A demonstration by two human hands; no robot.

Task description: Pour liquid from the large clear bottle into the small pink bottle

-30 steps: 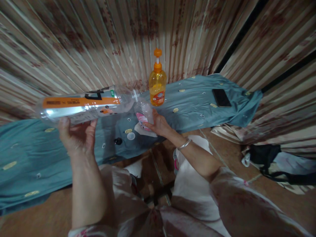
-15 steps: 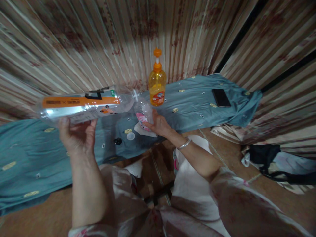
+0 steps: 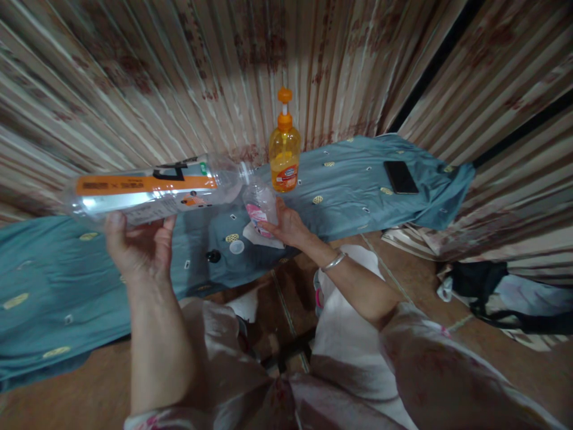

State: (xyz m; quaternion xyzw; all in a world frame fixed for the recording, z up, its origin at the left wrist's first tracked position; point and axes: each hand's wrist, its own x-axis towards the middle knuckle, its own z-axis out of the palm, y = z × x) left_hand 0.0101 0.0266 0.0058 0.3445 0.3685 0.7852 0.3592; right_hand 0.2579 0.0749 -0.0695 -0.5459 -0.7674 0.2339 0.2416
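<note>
A large clear plastic bottle (image 3: pixel 147 190) with an orange and silver label lies sideways in my left hand (image 3: pixel 142 245), whose fingers grip it from below. Its uncapped neck points right, at the mouth of a small clear bottle (image 3: pixel 258 209) with a pink label. My right hand (image 3: pixel 286 224) is closed around that small bottle, which leans a little to the left over a white tissue (image 3: pixel 263 238). Whether the two mouths touch I cannot tell. A black cap (image 3: pixel 213 256) and a translucent round lid (image 3: pixel 237 246) lie on the cloth below.
Behind my right hand stands an orange pump bottle (image 3: pixel 285 152). A black phone (image 3: pixel 401 177) lies toward the right end of the blue-green cloth (image 3: pixel 342 203). Pleated curtains (image 3: pixel 215 71) hang close behind. Dark and pale fabric (image 3: pixel 505 292) sits on the floor at right.
</note>
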